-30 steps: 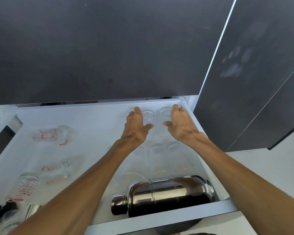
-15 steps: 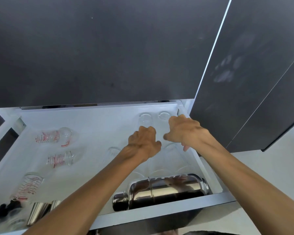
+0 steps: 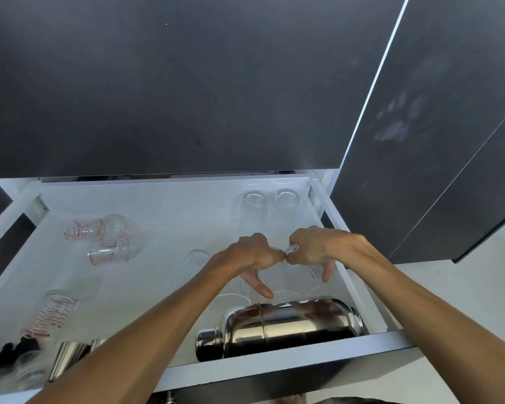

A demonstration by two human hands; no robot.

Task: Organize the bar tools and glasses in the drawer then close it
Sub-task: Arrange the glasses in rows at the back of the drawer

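The white drawer [image 3: 289, 361] stands open below me. My left hand [image 3: 252, 253] and my right hand [image 3: 322, 247] are side by side over the right half, each curled down around a clear ribbed glass [image 3: 286, 279] lying in the middle row, thumbs pointing toward me. Two more ribbed glasses [image 3: 253, 209] lie at the back right corner, apart from the hands. Another ribbed glass [image 3: 191, 266] lies just left of my left hand. A steel cocktail shaker [image 3: 283, 328] lies on its side against the front wall.
Three clear measuring glasses with red markings [image 3: 96, 230] lie scattered in the left half. A steel jigger [image 3: 67, 360] and a dark object [image 3: 6, 357] sit at the front left corner. Dark cabinet fronts [image 3: 420, 112] rise behind and to the right.
Both hands drew back from the two glasses at the back right corner to the nearer row, and their fingers went from spread to curled over glasses there.
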